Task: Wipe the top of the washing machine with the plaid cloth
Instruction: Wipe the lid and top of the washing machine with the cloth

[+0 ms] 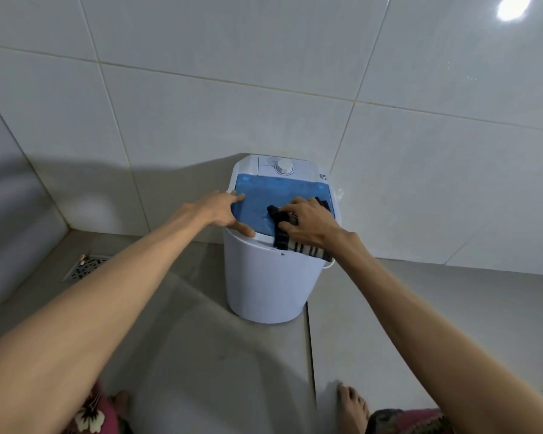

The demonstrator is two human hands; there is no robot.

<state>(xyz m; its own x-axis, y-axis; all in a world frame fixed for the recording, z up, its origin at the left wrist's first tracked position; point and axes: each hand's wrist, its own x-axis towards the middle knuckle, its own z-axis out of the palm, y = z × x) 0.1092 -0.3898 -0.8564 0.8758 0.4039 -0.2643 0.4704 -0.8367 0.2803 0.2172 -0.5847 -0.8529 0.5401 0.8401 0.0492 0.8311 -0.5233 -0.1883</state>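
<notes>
- Under our right hand [308,223], fingers curled down on it, the plaid cloth [298,242] lies bunched on the washing machine [270,277]'s blue lid [264,195].
- Beside it, our left hand [224,211] spreads flat, bracing the lid's edge.
- Wiping looks underway; the lid beyond our hands seems left to do.

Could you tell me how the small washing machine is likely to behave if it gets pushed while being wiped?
The washing machine looks small, so probably light enough to slide on the smooth floor tiles. The left hand on its rim suggests bracing. Its wide, round body probably resists tipping.
</notes>
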